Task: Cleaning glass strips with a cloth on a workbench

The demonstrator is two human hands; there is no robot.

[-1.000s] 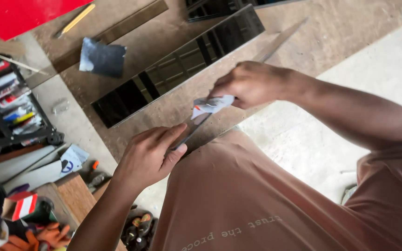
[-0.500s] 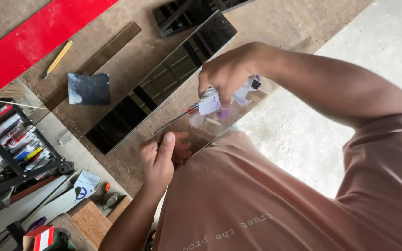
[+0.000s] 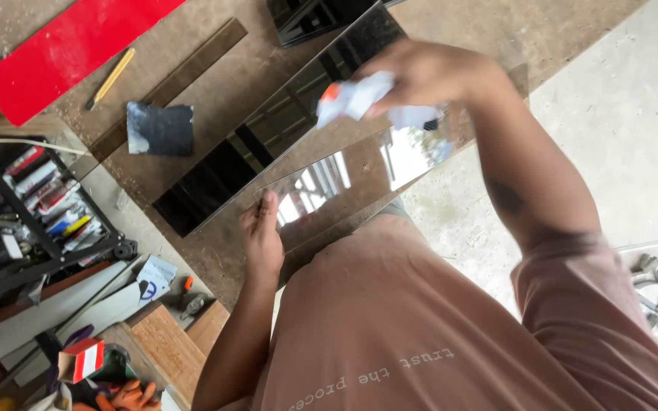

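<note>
On the workbench (image 3: 215,84), a mirror strip (image 3: 344,179) is steadied by the flat-pressed left hand (image 3: 262,236); a crumpled cloth (image 3: 359,99) is gripped by the right hand (image 3: 428,76). Fingers could be cut by bare glass edges.

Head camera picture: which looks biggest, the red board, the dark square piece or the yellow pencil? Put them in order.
1. Red board, by far the largest, though cut off by the picture's edge.
2. Dark square piece.
3. Yellow pencil, about as long as the square but much thinner.
</note>
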